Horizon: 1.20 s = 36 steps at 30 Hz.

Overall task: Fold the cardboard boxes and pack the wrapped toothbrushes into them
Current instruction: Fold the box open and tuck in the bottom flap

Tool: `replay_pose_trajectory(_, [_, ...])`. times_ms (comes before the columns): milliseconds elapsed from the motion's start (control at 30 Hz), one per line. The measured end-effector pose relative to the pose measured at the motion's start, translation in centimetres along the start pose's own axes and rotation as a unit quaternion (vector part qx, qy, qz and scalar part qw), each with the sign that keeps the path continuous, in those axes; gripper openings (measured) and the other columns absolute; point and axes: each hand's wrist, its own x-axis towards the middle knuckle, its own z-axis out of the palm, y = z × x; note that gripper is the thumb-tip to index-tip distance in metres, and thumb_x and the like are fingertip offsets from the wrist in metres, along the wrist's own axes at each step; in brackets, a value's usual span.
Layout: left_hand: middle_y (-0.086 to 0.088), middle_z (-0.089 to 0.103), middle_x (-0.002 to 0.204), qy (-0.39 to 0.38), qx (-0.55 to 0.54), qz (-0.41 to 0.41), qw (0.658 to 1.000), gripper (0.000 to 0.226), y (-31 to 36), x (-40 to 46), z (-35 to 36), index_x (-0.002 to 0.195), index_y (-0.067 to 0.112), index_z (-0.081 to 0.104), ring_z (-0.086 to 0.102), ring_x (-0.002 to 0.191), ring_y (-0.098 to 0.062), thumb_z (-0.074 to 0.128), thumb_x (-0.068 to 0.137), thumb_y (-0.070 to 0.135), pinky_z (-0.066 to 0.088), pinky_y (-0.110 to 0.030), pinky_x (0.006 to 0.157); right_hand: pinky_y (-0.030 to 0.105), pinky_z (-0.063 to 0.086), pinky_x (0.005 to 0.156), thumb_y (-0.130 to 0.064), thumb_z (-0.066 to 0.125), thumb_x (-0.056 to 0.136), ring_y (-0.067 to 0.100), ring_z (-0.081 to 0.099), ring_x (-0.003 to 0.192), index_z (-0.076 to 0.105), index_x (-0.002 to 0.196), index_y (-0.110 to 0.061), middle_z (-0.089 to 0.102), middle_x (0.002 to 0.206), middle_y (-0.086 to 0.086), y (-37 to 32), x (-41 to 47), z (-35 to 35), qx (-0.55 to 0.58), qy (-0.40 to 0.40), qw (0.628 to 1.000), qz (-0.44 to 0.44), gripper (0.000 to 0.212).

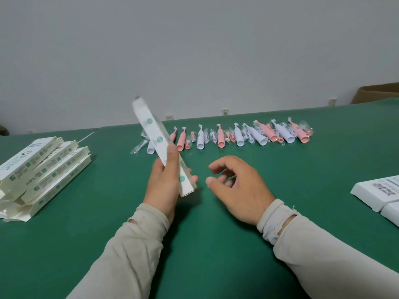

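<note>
My left hand [166, 180] grips a long white cardboard box [154, 134] with green dots, holding it tilted up and away over the green table [194, 244]. Its upper end is blurred. My right hand [235, 186] hovers just right of the box, fingers loosely curled, holding nothing. A row of wrapped pink and white toothbrushes [237, 134] lies across the table beyond both hands. A pile of flat unfolded boxes [41, 169] sits at the left.
White boxes with a barcode label [380, 195] lie at the right edge. A brown carton [377, 92] stands at the far right behind the table. A white wall with sockets [225, 111] runs along the table's far edge.
</note>
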Motion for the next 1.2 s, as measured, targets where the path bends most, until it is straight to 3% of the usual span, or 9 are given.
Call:
replay_pose_trajectory(133, [0.012, 0.059, 0.109, 0.066, 0.305, 0.191, 0.931, 0.051, -0.8, 1.1, -2.0, 0.126, 0.031, 0.055, 0.056, 0.106, -0.017, 0.078, 0.082, 0.041, 0.044, -0.035, 0.097, 0.016, 0.047, 0.059, -0.021, 0.068, 0.089, 0.003, 0.056, 0.057, 0.064, 0.092, -0.028, 0.063, 0.082, -0.012, 0.7, 1.0, -0.9, 0.099, 0.117, 0.984, 0.091, 0.009])
replay_pose_trajectory(233, [0.009, 0.050, 0.115, 0.053, 0.420, 0.211, 0.881, 0.057, -1.3, 1.6, -2.6, 0.128, 0.033, 0.057, 0.044, 0.117, -0.020, 0.082, 0.078, 0.025, 0.033, -0.031, 0.101, 0.025, 0.050, 0.063, -0.022, 0.063, 0.092, 0.008, 0.065, 0.064, 0.062, 0.093, -0.032, 0.063, 0.087, -0.012, 1.2, 1.7, -2.2, 0.106, 0.204, 0.966, 0.120, 0.010])
replay_pose_trajectory(300, [0.006, 0.049, 0.125, 0.047, 0.451, 0.199, 0.869, 0.056, -1.6, 1.6, -2.8, 0.127, 0.032, 0.058, 0.042, 0.121, -0.021, 0.082, 0.078, 0.023, 0.028, -0.026, 0.097, 0.018, 0.049, 0.065, -0.021, 0.061, 0.094, 0.001, 0.062, 0.066, 0.060, 0.091, -0.036, 0.063, 0.088, -0.015, 1.3, 1.9, -2.9, 0.085, 0.237, 0.963, 0.091, 0.016])
replay_pose_trajectory(433, [0.005, 0.051, 0.129, 0.041, 0.488, 0.203, 0.848, 0.055, -1.8, 1.7, -3.0, 0.127, 0.034, 0.057, 0.042, 0.119, -0.021, 0.082, 0.078, 0.023, 0.025, -0.024, 0.095, 0.007, 0.044, 0.073, -0.015, 0.058, 0.095, -0.002, 0.057, 0.083, 0.061, 0.094, -0.037, 0.060, 0.101, -0.015, 0.7, 1.8, -3.8, 0.007, 0.235, 0.971, -0.054, 0.022])
replay_pose_trajectory(600, [0.006, 0.054, 0.125, 0.033, 0.486, 0.207, 0.849, 0.057, -2.0, 1.6, -2.7, 0.128, 0.033, 0.057, 0.043, 0.118, -0.021, 0.082, 0.078, 0.024, 0.026, -0.025, 0.094, 0.028, 0.048, 0.081, -0.012, 0.059, 0.091, 0.013, 0.056, 0.094, 0.071, 0.101, -0.020, 0.062, 0.099, -0.008, 0.6, 1.9, -4.7, -0.151, 0.178, 0.953, -0.194, 0.017])
replay_pose_trajectory(767, [0.012, 0.052, 0.113, 0.021, 0.459, 0.216, 0.862, 0.056, -2.0, 1.7, -2.6, 0.125, 0.034, 0.058, 0.045, 0.113, -0.020, 0.083, 0.077, 0.023, 0.027, -0.025, 0.093, 0.018, 0.041, 0.078, -0.022, 0.062, 0.094, -0.003, 0.051, 0.089, 0.066, 0.122, -0.029, 0.053, 0.098, -0.024, 2.1, 2.0, -5.8, -0.137, 0.065, 0.985, -0.086, 0.029])
replay_pose_trajectory(1033, [0.006, 0.060, 0.119, -0.021, 0.454, 0.218, 0.864, 0.059, -2.2, 2.0, -3.0, 0.126, 0.036, 0.059, 0.048, 0.115, -0.024, 0.085, 0.074, 0.020, 0.033, -0.032, 0.099, 0.012, 0.040, 0.074, -0.036, 0.059, 0.087, -0.001, 0.055, 0.083, 0.044, 0.144, -0.045, 0.047, 0.123, -0.035, 2.5, 1.8, -5.7, -0.057, -0.064, 0.996, 0.028, 0.059])
replay_pose_trajectory(1133, [0.001, 0.063, 0.117, -0.003, 0.464, 0.219, 0.858, 0.060, -2.4, 2.3, -2.6, 0.125, 0.033, 0.061, 0.052, 0.111, -0.028, 0.086, 0.073, 0.019, 0.038, -0.041, 0.100, 0.010, 0.044, 0.064, -0.027, 0.056, 0.085, -0.003, 0.054, 0.072, 0.055, 0.131, -0.042, 0.057, 0.114, -0.024, 2.3, 2.5, -6.9, 0.010, -0.033, 0.997, 0.066, 0.050])
replay_pose_trajectory(1200, [-0.007, 0.064, 0.117, 0.049, 0.472, 0.226, 0.851, 0.057, -2.1, 3.1, -2.1, 0.126, 0.028, 0.063, 0.052, 0.110, -0.034, 0.085, 0.074, 0.019, 0.039, -0.046, 0.098, 0.016, 0.049, 0.074, -0.019, 0.059, 0.090, 0.001, 0.058, 0.083, 0.060, 0.119, -0.037, 0.061, 0.106, -0.019, 2.7, 4.8, -8.8, -0.001, 0.083, 0.993, 0.088, 0.034])
